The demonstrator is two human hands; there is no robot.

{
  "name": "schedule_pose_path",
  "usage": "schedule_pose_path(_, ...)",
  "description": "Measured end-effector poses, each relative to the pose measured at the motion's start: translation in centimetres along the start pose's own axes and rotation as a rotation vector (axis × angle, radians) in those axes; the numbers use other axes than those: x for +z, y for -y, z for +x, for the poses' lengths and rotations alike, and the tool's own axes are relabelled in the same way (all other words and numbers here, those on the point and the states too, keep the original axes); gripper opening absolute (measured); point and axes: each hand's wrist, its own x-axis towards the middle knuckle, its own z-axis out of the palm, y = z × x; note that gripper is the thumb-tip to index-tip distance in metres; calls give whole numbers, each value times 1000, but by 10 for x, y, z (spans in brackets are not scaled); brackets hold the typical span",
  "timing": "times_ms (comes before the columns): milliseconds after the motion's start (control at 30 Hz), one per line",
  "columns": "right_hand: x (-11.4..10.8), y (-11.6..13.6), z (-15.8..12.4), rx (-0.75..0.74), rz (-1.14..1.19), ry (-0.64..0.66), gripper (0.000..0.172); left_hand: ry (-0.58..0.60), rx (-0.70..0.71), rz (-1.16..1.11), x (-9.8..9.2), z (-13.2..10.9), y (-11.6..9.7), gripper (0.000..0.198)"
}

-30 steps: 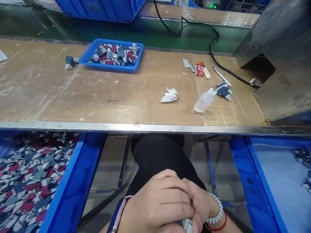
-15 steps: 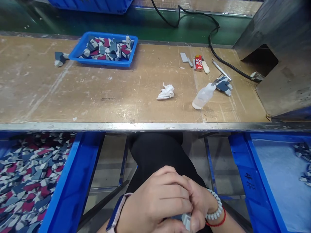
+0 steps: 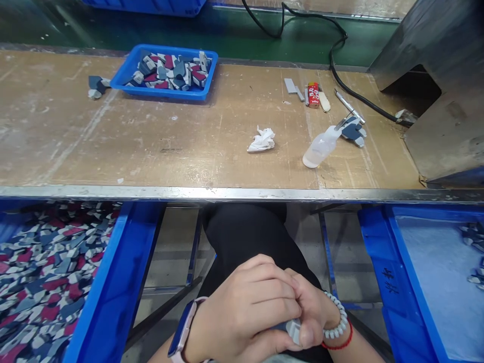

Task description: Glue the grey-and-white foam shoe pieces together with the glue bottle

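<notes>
Above my lap, my left hand and my right hand are closed together around a small grey and blue-grey plastic piece. Only its pale end shows between the thumbs; the fingers cover most of it. The left hand lies over the right one's fingers. Left of my lap, a large blue bin holds many small white, maroon and blue-grey pieces. To the right, another blue bin has a few dark blue-grey pieces at its far side.
On the bench, a blue tray carries similar pieces, with one piece beside it. A crumpled white tissue, a squeeze bottle, a red lighter and a pen lie nearby. A metal housing stands at right.
My hands stay clasped around the piece, with slightly shifted fingers and more of the right thumb showing. The whole view has shifted a little.
</notes>
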Motion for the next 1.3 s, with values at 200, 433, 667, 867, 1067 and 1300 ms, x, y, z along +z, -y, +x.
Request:
schedule_pose_path(200, -1, -4, -2, 12, -44, 38, 67, 35, -4, -28, -1, -1, 3, 29)
schedule_pose_path(433, 1, 3, 7, -173, 85, 38, 49, 44, 5, -69, -1, 0, 4, 33)
schedule_pose_path(667, 1, 4, 5, -60, 114, 46, 64, 50, -7, -69, -1, 0, 3, 33)
schedule_pose_path(867, -2, 8, 2, -97, 60, -2, 59, 41, -24, -58, -1, 0, 0, 32)
schedule_pose_path(1067, -3, 3, 0, -23, 93, 14, 64, 8, -20, -56, 2, -1, 3, 32)
schedule_pose_path(1300, 1, 1, 0, 70, 33, 9, 70, -23, -12, -57, 2, 1, 4, 30)
